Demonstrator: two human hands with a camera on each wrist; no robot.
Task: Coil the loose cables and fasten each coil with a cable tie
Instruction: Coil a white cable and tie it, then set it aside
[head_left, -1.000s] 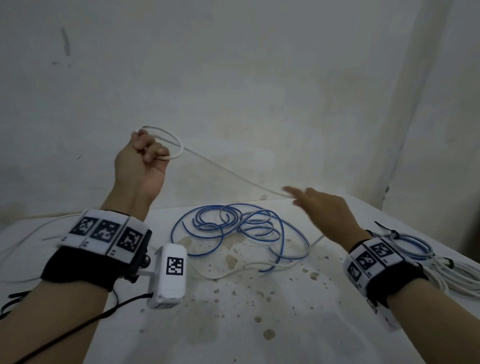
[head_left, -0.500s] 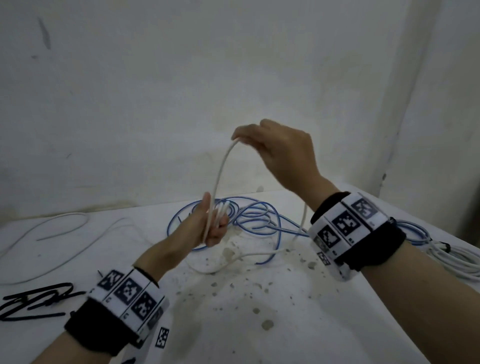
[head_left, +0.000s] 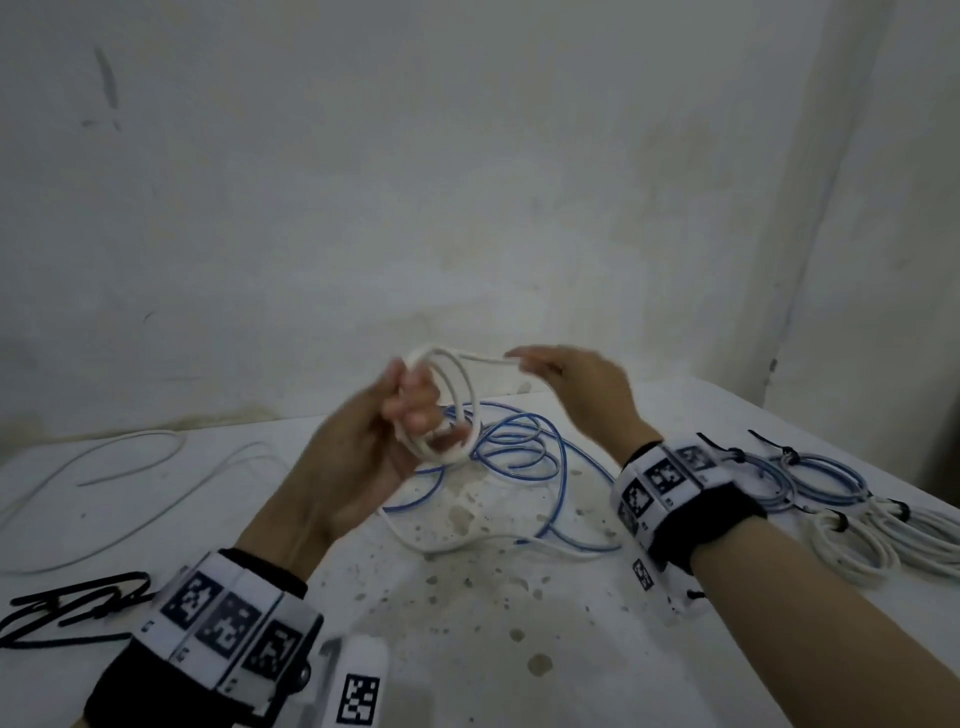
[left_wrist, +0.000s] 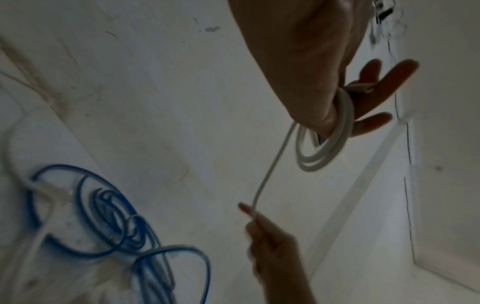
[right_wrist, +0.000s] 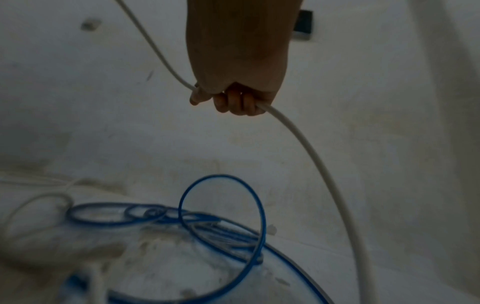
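The head view looks forward and down over both forearms at the bench (head_left: 519, 649) and rear wall. Each wrist view sits close behind its own hand, facing along the fingers toward the wall. All three views share the blue cable (head_left: 519, 452) (left_wrist: 103, 226) (right_wrist: 221, 216).

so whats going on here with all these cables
A person is coiling a white cable above a table. The left hand holds a few finished loops, while the right hand grips the running length and feeds it toward the coil. A loose blue cable lies tangled below, not yet coiled. Tied coils lie at the right edge, and black cable ties wait at the left.
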